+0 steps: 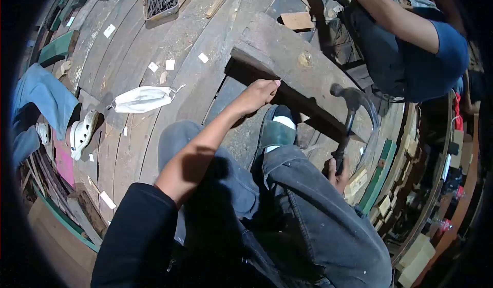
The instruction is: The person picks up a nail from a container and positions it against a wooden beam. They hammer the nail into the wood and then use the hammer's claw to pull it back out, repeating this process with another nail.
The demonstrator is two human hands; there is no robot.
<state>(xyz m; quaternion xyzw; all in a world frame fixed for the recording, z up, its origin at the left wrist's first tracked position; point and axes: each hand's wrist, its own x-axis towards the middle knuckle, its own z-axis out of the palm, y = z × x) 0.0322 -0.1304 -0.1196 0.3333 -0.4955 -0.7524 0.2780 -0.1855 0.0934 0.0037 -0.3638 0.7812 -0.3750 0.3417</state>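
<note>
My left hand (257, 96) is closed at the near edge of a thick wooden board (292, 57), its fingertips pressed together; whatever they may hold is too small to make out. My right hand (338, 175) is wrapped round the lower handle of a claw hammer (351, 108), to the right of my knee. The hammer stands roughly upright, its head above the hand, beside the board's right part. A round pale mark (305, 58) shows on the board's top. My sandalled foot (279, 128) is just below the board's dark near side.
A tray of nails (161, 0) lies at the top. A white face mask (143, 99) and paper scraps are on the planks (123, 149). Another person (411, 46) crouches at the upper right. A person's white clog (82, 134) is at the left. Wood pieces line the right side.
</note>
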